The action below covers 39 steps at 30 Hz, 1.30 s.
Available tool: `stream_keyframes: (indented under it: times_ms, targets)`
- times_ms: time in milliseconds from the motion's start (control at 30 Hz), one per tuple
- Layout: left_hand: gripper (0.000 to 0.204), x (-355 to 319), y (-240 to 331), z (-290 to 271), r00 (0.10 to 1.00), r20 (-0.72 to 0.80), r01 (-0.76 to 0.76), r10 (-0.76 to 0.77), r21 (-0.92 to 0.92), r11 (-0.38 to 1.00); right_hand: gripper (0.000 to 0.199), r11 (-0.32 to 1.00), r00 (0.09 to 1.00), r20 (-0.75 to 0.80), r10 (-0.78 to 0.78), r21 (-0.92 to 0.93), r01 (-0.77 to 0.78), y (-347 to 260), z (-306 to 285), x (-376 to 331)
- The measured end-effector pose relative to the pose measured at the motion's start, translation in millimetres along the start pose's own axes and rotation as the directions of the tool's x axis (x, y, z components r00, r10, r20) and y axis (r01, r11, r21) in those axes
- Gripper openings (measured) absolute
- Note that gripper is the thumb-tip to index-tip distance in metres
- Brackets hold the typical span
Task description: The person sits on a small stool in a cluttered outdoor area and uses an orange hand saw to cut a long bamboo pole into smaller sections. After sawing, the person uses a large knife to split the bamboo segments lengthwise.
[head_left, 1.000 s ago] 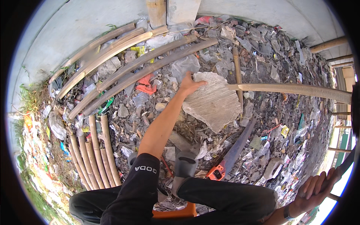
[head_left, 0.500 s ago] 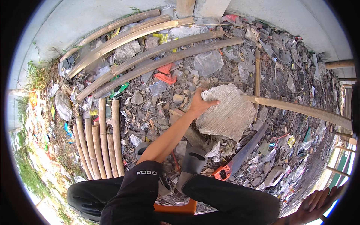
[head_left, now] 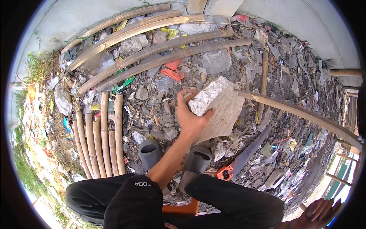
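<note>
My left hand (head_left: 191, 119) is closed on the edge of a rough, pale concrete slab (head_left: 225, 108), with the thumb on its broken side. The slab is tilted, showing its thick, chipped edge. Behind its right side lies the end of a split bamboo strip (head_left: 297, 111), which runs to the right rim. My right hand (head_left: 317, 213) is low at the right rim, partly cut off, its visible fingers stretched out with nothing seen in them. Below the slab a handsaw (head_left: 249, 152) with an orange handle rests on the ground.
Several long bamboo poles (head_left: 156, 57) lie along the far side near a pale wall (head_left: 289, 19). Shorter bamboo pieces (head_left: 119, 133) lie side by side at left. Grey boots (head_left: 198, 158) and an orange stool (head_left: 181, 208) are below. Plastic scraps and rubble cover the ground.
My left hand has shifted left and nearer with the slab, which has tipped so its thick edge shows. My right hand has dropped slightly along the rim.
</note>
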State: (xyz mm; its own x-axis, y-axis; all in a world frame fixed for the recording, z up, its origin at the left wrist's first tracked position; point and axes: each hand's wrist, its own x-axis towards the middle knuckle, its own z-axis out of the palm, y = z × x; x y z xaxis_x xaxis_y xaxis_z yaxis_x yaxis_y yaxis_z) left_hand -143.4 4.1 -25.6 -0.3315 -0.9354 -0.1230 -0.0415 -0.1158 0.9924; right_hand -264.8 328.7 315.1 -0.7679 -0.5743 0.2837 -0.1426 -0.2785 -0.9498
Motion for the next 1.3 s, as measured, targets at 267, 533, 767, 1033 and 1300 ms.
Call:
stream_keyframes:
  times_ms: [267,533,767,1033,1300]
  targets:
    - [0.083,60.7,-87.2,-194.5,0.99,-0.139,0.071,0.006,0.544,0.836,0.051,0.924,0.85,-0.508,-0.137,-0.374,-0.074,33.1,39.0,8.3]
    - [0.09,21.5,-94.9,-143.2,0.971,0.067,-0.174,0.232,0.858,0.483,0.024,1.0,0.999,-0.036,0.018,0.013,-0.018,8.6,88.5,-8.4]
    - [0.044,-6.6,-30.3,-197.3,0.858,-0.483,-0.057,0.173,0.246,0.968,0.034,0.984,0.985,0.004,0.174,-0.043,-0.173,1.2,175.5,-8.5]
    - [0.031,-48.8,166.9,-293.7,0.814,-0.562,-0.311,0.145,-0.211,0.927,0.036,0.955,0.923,0.306,-0.232,-0.111,0.276,-177.4,240.0,25.4]
    - [0.023,-161.5,160.0,-411.5,0.747,-0.638,-0.34,0.189,-0.122,0.932,0.04,0.983,0.958,0.283,0.04,-0.182,0.013,-120.4,274.8,-15.9]
